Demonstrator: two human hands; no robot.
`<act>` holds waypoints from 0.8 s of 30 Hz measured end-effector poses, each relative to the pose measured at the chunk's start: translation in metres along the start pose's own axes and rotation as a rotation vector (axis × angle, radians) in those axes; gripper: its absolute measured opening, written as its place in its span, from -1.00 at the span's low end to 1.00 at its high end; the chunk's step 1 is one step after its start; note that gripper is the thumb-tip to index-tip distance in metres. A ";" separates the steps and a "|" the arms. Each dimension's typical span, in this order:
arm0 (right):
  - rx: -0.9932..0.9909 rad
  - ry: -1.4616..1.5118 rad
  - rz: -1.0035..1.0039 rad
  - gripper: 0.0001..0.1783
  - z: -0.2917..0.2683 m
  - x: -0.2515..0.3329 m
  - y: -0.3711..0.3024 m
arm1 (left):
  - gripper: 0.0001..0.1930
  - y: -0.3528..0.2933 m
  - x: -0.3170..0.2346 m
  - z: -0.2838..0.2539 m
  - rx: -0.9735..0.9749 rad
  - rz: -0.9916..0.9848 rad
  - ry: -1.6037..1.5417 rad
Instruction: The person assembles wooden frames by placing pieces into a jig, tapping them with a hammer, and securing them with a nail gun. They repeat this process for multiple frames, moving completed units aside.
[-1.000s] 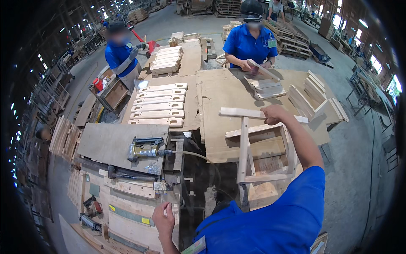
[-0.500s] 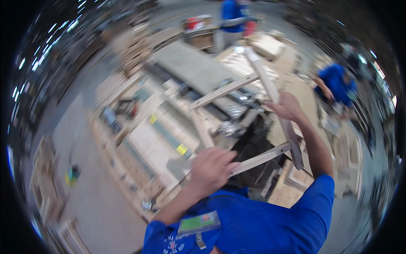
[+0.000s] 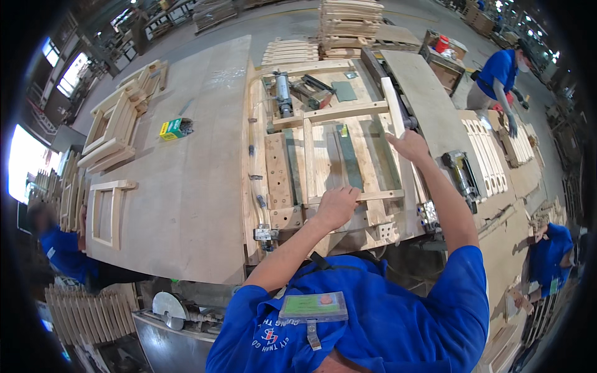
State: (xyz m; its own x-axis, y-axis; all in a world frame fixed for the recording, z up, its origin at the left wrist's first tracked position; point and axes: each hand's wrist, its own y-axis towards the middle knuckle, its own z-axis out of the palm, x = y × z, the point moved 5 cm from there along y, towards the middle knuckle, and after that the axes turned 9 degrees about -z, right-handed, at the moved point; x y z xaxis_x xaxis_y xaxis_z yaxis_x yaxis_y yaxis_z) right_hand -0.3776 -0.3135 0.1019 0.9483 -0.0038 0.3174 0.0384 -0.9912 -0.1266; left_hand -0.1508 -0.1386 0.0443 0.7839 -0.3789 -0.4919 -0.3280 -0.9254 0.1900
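Both my hands hold a pale wooden frame (image 3: 346,113), made of a long post on its right, two cross rails and a shorter piece on its left. My left hand (image 3: 337,207) has its fingers wrapped round the near rail. My right hand (image 3: 410,147) grips the long post around its middle, the thumb over the top. Beneath the frame lies a wooden jig (image 3: 278,163) with greenish strips. I cannot tell whether the frame rests on the jig or hangs just above it. A metal air cylinder (image 3: 283,93) is at the jig's far left.
On the board to the left are a green-yellow box (image 3: 176,128), stacked wooden frames (image 3: 115,127) and a single frame (image 3: 107,214). A nail gun (image 3: 460,174) lies to the right. Co-workers stand far right (image 3: 499,78), right (image 3: 550,258) and left (image 3: 65,252).
My view has swung from the right toward the workbench. The wooden frame, still in both hands, has gone from tilted over the bench's right side to lined up over the jig.
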 end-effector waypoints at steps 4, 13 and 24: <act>0.109 0.065 -0.050 -0.04 0.051 0.037 0.037 | -0.78 0.000 0.047 0.009 0.015 -0.143 0.110; 0.176 0.095 -0.127 -0.05 0.140 0.021 0.081 | -0.76 0.001 0.078 0.038 0.098 -0.258 0.188; -0.114 -0.092 -0.421 -0.27 0.138 0.041 0.032 | -0.70 -0.024 0.078 0.036 -0.045 -0.353 0.162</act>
State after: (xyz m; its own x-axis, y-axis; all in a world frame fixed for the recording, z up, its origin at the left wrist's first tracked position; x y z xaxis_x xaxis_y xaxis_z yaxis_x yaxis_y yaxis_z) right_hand -0.2941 -0.3272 -0.0194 0.8819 0.4097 0.2333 0.3969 -0.9122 0.1016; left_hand -0.1008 -0.1453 -0.0291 0.9186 -0.0304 -0.3940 -0.0021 -0.9974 0.0720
